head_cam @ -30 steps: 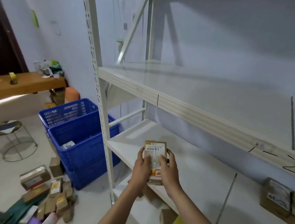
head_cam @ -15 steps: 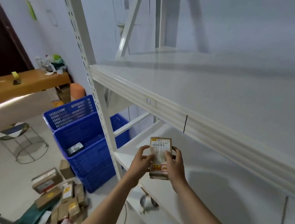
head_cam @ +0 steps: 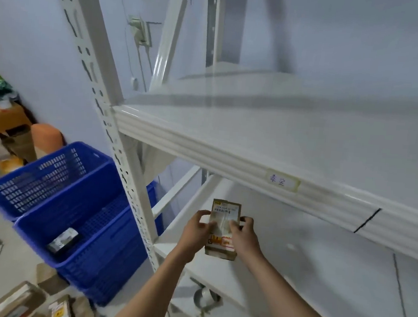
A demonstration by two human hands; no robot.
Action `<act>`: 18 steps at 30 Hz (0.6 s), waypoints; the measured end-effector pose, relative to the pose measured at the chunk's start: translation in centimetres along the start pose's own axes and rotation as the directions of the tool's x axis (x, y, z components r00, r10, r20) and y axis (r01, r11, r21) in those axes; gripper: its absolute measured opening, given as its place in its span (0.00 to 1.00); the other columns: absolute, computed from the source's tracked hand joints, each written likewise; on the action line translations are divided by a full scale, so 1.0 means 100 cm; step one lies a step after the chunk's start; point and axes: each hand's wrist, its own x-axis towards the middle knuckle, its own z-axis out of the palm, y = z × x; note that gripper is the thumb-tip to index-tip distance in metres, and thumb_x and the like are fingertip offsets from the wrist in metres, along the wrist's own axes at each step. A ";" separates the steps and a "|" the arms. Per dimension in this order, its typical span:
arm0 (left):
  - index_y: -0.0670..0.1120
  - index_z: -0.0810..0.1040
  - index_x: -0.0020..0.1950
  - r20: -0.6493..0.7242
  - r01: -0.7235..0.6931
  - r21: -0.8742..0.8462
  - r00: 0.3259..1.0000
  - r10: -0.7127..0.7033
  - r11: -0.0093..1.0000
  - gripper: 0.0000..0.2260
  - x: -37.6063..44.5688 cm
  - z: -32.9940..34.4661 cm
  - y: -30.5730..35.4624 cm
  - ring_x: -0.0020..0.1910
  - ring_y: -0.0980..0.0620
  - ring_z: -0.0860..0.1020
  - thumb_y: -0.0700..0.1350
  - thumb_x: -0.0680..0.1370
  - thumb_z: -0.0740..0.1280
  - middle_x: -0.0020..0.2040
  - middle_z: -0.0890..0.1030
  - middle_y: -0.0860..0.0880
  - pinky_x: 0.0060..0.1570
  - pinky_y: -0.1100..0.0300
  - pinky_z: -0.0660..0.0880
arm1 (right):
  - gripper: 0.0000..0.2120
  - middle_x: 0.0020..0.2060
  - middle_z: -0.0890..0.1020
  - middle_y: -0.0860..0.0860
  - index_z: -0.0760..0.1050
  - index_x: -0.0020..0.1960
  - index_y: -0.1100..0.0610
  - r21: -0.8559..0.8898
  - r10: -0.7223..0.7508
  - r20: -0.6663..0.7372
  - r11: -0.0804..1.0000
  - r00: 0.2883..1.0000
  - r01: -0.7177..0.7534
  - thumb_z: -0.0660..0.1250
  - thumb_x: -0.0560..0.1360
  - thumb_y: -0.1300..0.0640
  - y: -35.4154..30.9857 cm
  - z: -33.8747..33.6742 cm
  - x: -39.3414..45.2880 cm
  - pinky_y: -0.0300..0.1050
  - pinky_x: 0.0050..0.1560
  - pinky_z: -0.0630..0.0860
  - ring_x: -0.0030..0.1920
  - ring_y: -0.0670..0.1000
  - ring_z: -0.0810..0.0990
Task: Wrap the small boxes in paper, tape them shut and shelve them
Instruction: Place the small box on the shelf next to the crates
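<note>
Both hands clamp one wrapped box (head_cam: 223, 228) upright at about 6 o'clock: left hand (head_cam: 197, 228) on its left edge, right hand (head_cam: 243, 233) on its right, in front of the white rack's lower shelf (head_cam: 319, 267). Blue crates (head_cam: 85, 223) stand at 8 o'clock.

The box (head_cam: 223, 228) wears crinkly brown paper. The metal shelf (head_cam: 253, 159) above is shiny white. The blue crate (head_cam: 91, 236) is plastic.

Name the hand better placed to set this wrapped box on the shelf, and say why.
Right, probably. Both hands grip the wrapped box upright, but the right hand is on the side toward the open middle shelf; the left hand sits nearer the upright post.
</note>
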 end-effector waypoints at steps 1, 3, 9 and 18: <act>0.51 0.71 0.68 0.021 0.004 0.015 1.000 -0.004 1.000 0.13 0.006 -0.004 -0.002 0.45 0.50 0.85 0.44 0.83 0.63 0.52 0.84 0.46 0.47 0.50 0.84 | 0.14 0.56 0.80 0.56 0.62 0.63 0.52 -0.020 0.016 -0.012 1.000 1.000 -0.016 0.60 0.82 0.48 -0.001 0.005 0.001 0.48 0.47 0.79 0.49 0.55 0.83; 0.51 0.71 0.68 0.064 0.011 0.030 0.998 -0.013 0.999 0.13 0.017 -0.010 -0.008 0.45 0.49 0.85 0.45 0.83 0.63 0.51 0.84 0.46 0.47 0.49 0.84 | 0.18 0.61 0.76 0.58 0.63 0.66 0.54 -0.049 0.056 -0.013 0.997 0.998 -0.056 0.60 0.80 0.47 -0.001 0.013 0.004 0.50 0.52 0.80 0.53 0.56 0.81; 0.53 0.68 0.70 0.187 -0.026 0.120 0.982 0.003 0.992 0.18 0.041 -0.021 -0.017 0.45 0.49 0.85 0.51 0.81 0.65 0.50 0.84 0.46 0.46 0.52 0.84 | 0.45 0.69 0.64 0.56 0.49 0.80 0.52 -0.196 0.188 0.061 0.965 0.980 -0.173 0.72 0.73 0.47 -0.008 0.030 0.003 0.46 0.62 0.72 0.67 0.57 0.72; 0.50 0.60 0.79 0.261 -0.205 0.440 0.961 0.094 0.874 0.26 0.053 -0.030 -0.027 0.67 0.43 0.73 0.41 0.82 0.59 0.72 0.69 0.43 0.66 0.51 0.73 | 0.52 0.76 0.63 0.57 0.49 0.81 0.53 -0.285 0.023 0.042 0.958 0.999 -0.010 0.77 0.66 0.53 0.008 0.060 0.010 0.50 0.73 0.68 0.74 0.57 0.67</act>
